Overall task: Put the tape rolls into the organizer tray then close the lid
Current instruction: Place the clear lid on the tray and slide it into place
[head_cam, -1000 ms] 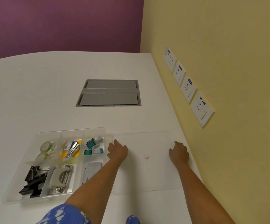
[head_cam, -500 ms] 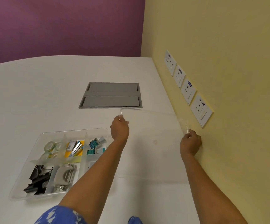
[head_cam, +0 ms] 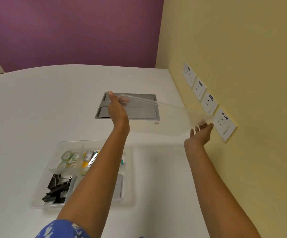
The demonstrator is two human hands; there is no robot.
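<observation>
The clear organizer tray (head_cam: 41, 184) lies on the white table at lower left. Several clear tape rolls (head_cam: 68, 157) sit in its far left compartment. The transparent lid (head_cam: 156, 115) is lifted off the table and tilted, its far edge highest. My left hand (head_cam: 116, 107) pinches the lid's far left corner above the table. My right hand (head_cam: 200, 132) holds the far right corner from below, palm up, close to the wall. My left forearm hides the tray's middle compartments.
Black binder clips (head_cam: 56, 189) fill the tray's near left compartment. A grey cable hatch (head_cam: 139, 115) is set into the table behind the lid. White wall sockets (head_cam: 208, 102) line the yellow wall on the right.
The lid lay flat on the table to the right of the tray; both hands gripped its far corners and raised it, tipping it up.
</observation>
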